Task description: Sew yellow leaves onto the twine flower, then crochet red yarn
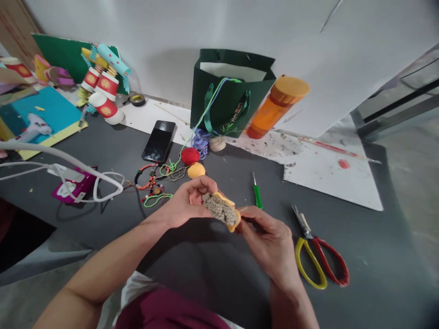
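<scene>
My left hand [188, 203] grips a small crocheted piece [221, 211] of grey-brown yarn with a yellow edge. My right hand [264, 240] pinches that piece's right side, and a thin pale shaft [243, 209] shows between them. Just beyond my left hand lie a yellow yarn ball [196, 170] and a red yarn ball [190, 156]. A green-handled tool [257, 195] lies beyond my right hand. Scissors with red and yellow handles [320, 260] lie to its right.
Tangled beaded cords [149, 178] and a black phone [159, 140] lie on the grey mat [212, 269]. A green paper bag [229, 93] and an orange bottle [277, 107] stand at the back. A white cable [68, 157] crosses the left side, near paper-cup crafts [104, 87].
</scene>
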{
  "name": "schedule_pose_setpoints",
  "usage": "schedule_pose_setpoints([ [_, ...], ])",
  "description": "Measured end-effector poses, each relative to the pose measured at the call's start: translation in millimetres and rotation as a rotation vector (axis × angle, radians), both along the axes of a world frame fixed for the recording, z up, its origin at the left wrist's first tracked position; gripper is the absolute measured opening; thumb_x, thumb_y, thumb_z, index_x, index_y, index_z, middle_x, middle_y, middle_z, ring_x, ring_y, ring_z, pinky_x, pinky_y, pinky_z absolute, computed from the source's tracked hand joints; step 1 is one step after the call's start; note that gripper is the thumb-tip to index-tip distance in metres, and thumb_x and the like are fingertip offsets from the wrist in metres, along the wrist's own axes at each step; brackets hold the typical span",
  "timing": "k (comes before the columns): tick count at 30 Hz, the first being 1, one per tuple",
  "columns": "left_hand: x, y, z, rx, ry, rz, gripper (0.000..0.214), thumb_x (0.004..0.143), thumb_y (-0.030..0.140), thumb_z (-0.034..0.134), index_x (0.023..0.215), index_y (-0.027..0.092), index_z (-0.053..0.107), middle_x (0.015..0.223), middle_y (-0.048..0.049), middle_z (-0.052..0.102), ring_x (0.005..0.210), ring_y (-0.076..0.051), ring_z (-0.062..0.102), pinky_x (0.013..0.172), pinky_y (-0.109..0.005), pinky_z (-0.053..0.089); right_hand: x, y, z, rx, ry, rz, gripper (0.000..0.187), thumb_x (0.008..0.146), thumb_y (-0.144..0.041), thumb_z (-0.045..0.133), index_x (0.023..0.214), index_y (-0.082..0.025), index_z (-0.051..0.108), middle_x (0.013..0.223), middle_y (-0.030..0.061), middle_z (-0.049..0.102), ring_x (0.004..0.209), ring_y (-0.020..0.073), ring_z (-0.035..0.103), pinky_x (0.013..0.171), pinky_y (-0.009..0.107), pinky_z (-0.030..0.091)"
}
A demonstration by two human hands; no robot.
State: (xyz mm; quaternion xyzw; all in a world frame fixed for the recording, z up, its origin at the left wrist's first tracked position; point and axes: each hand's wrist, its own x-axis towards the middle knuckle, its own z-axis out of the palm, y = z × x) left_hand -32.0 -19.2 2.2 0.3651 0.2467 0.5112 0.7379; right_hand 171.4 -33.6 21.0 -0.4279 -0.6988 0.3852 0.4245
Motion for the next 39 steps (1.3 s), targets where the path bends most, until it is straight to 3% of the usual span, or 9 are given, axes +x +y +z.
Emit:
schedule_pose_setpoints([
  [5, 2, -2, 3.6, -0.051, 0.090, -0.049, 0.042, 0.062, 0.025, 0.096, 0.087, 0.018, 0.063, 0.085, 0.0009, 0.068, 0.075, -0.010, 0.066, 0.072, -0.022, 0.052, 7, 0, 12.4, 0.088, -0.051, -0.164, 0.011, 0.089, -0.023, 0.070, 0.099, -0.024, 0.074, 0.093, 0.0046, 0.078, 0.084, 0.0180, 0.071, 0.076, 0.030, 0.058],
  [8, 3, -3, 5.1, -0.036, 0.172, -0.072, 0.039, 0.064, 0.027, 0.094, 0.087, 0.018, 0.064, 0.082, 0.0017, 0.067, 0.072, -0.008, 0.063, 0.072, -0.021, 0.051, 0, -4, 19.8, 0.150, -0.026, -0.110, 0.007, 0.089, -0.022, 0.070, 0.095, -0.024, 0.073, 0.093, 0.0052, 0.075, 0.089, 0.0193, 0.069, 0.081, 0.033, 0.057],
  [11, 6, -4, 5.7, -0.005, 0.218, -0.083, 0.036, 0.066, 0.025, 0.093, 0.087, 0.018, 0.064, 0.080, 0.0030, 0.065, 0.071, -0.008, 0.061, 0.075, -0.023, 0.052, -8, -4, 20.7, 0.114, -0.011, -0.074, 0.004, 0.090, -0.020, 0.069, 0.088, -0.023, 0.072, 0.085, 0.0029, 0.073, 0.079, 0.0163, 0.067, 0.073, 0.030, 0.055],
  [16, 10, -6, 7.9, -0.039, 0.219, -0.148, 0.036, 0.066, 0.017, 0.090, 0.090, 0.018, 0.063, 0.083, 0.0028, 0.066, 0.075, -0.009, 0.064, 0.080, -0.026, 0.054, -11, -2, 15.4, 0.022, -0.007, -0.144, 0.015, 0.091, -0.020, 0.065, 0.076, -0.022, 0.066, 0.071, -0.0012, 0.067, 0.065, 0.0128, 0.060, 0.062, 0.026, 0.050],
  [24, 12, -7, 5.6, -0.098, 0.181, -0.165, 0.035, 0.066, 0.011, 0.087, 0.093, 0.018, 0.064, 0.085, 0.0033, 0.065, 0.076, -0.008, 0.064, 0.076, -0.023, 0.051, -13, -6, 11.4, 0.082, -0.031, -0.176, 0.014, 0.093, -0.021, 0.065, 0.079, -0.022, 0.066, 0.075, -0.0002, 0.069, 0.066, 0.0128, 0.061, 0.062, 0.026, 0.050],
  [39, 12, -5, 5.4, -0.164, 0.208, -0.178, 0.039, 0.062, 0.015, 0.091, 0.092, 0.017, 0.066, 0.081, 0.0035, 0.063, 0.072, -0.008, 0.059, 0.071, -0.025, 0.047, -15, -7, 9.2, 0.192, -0.060, -0.192, 0.014, 0.092, -0.015, 0.065, 0.082, -0.024, 0.070, 0.077, 0.0004, 0.073, 0.072, 0.0152, 0.066, 0.067, 0.030, 0.056],
])
